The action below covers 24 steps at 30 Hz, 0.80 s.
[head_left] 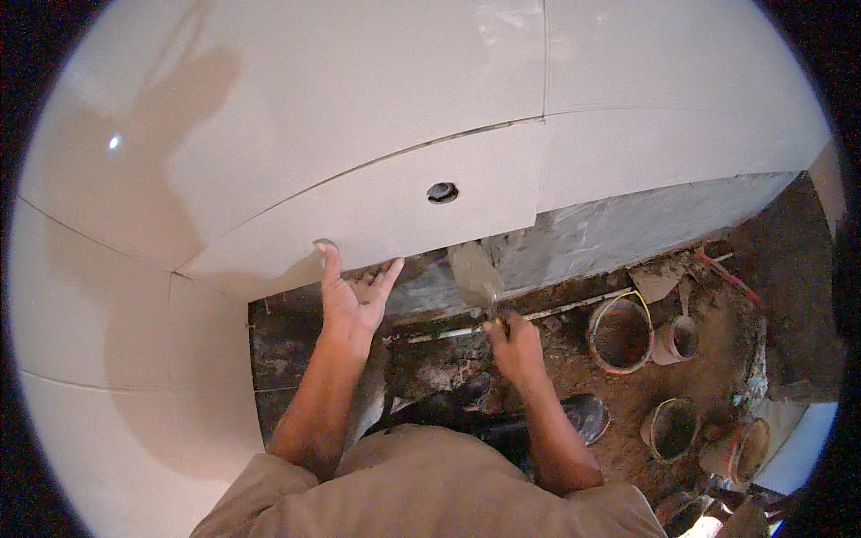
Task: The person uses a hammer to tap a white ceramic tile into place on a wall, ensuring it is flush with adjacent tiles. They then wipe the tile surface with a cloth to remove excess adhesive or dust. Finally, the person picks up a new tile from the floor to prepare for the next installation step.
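A large pale wall tile (386, 206) has a round hole (442, 193) with something dark inside. At its lower edge, my left hand (354, 300) is raised palm-up with its fingers apart. The thumb tip meets a small second opening (326, 244) near that edge, and the fingertips reach the edge itself. My right hand (517, 350) is closed round the handle of a trowel (475, 273). Grey, wet-looking mortar covers the trowel's blade, which points up against the gap beneath the tile.
Bare grey wall (619, 229) runs below the tiles to the right. A pale pipe (448, 334) lies along its foot. Several buckets, including one with a yellow handle (621, 336), stand on the dirt floor (619, 390) at right. A dark shoe (585, 416) shows near my right forearm.
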{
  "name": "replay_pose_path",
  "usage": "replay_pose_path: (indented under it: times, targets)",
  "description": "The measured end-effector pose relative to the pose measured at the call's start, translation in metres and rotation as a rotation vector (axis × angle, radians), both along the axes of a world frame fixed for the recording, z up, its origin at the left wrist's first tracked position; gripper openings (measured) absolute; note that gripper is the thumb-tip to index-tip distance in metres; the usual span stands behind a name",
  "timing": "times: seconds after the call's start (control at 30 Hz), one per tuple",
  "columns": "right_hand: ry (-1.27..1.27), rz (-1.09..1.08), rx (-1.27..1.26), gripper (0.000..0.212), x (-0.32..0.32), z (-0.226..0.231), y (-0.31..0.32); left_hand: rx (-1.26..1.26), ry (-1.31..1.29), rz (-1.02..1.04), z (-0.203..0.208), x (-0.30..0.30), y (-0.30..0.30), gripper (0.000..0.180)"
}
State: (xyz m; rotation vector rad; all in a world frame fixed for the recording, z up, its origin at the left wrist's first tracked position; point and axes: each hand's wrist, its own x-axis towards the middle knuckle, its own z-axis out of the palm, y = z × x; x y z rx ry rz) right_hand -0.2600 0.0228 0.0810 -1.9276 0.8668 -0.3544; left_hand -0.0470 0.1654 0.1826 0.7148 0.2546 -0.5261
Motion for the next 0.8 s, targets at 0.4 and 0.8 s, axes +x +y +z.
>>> replay_pose_path:
  times: [0.4, 0.8]
  targets:
    - [-0.658, -0.520, 0.309, 0.022, 0.027, 0.109, -0.059, 0.013, 0.004, 0.042, 0.007, -0.008, -0.002, 0.086]
    - [-0.880, -0.398, -0.141, 0.028, 0.089, 0.129, -0.096, -0.037, 0.022, 0.013, -0.005, 0.002, 0.006, 0.079]
